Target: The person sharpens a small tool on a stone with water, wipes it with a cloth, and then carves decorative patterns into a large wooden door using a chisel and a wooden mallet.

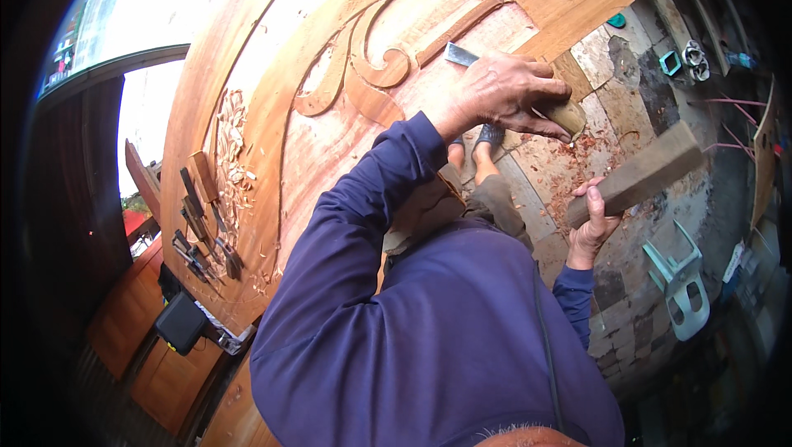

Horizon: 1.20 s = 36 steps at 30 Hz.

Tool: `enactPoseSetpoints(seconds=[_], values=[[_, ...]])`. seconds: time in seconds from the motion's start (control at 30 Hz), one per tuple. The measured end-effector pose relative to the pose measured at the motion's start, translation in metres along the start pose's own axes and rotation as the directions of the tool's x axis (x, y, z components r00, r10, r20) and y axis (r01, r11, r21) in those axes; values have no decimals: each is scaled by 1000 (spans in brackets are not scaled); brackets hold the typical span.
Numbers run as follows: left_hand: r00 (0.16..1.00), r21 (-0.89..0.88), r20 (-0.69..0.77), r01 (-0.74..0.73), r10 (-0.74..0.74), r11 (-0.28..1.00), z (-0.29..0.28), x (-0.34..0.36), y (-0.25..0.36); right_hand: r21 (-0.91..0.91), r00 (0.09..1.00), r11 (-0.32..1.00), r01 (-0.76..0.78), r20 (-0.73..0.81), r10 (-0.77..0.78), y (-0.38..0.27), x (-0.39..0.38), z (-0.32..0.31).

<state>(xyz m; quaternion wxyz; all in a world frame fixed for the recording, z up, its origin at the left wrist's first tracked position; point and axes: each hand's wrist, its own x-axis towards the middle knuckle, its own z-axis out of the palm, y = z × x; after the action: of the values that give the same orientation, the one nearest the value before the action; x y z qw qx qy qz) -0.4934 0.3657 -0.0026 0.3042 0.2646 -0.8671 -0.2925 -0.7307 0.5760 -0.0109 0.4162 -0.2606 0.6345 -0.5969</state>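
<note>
My left hand (507,94) is closed round a chisel, its arm reaching across in front of my body. The chisel's flat metal blade (460,54) sticks out toward the carved panel, and its rounded wooden handle end (571,119) shows on the other side of the hand. Raised at the right, my right hand (592,228) grips the near end of a thick, squared wooden mallet (648,170), apart from the chisel. The large wooden panel (330,146) carries raised scrollwork (384,71). Whether the blade touches the wood I cannot tell.
Several carving chisels (202,212) lie at the panel's left edge beside a heap of wood shavings (233,146). A black case-like object (181,323) sits at the lower left corner. A pale green plastic stool (681,282) and scattered shavings (569,162) are on the tiled floor.
</note>
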Motion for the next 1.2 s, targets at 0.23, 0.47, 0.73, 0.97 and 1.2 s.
enactPoseSetpoints(seconds=[0.23,0.47,0.73,0.97,1.2], values=[[1000,-50,-14,2,-2,999,2,3,-2,-347,980,919,189,12,-197,47,-7,45],[999,-28,-45,8,-9,1000,0,-5,-4,45,997,997,62,-42,-60,5,-15,67],[994,-2,-106,19,-19,1000,-4,-4,-4,-214,988,977,17,152,16,15,4,53],[977,-11,-214,-11,8,1000,-6,-1,-6,-293,967,951,95,253,-19,36,3,68],[985,53,-168,48,-38,997,-8,4,-3,-10,996,997,74,60,-73,14,3,85]])
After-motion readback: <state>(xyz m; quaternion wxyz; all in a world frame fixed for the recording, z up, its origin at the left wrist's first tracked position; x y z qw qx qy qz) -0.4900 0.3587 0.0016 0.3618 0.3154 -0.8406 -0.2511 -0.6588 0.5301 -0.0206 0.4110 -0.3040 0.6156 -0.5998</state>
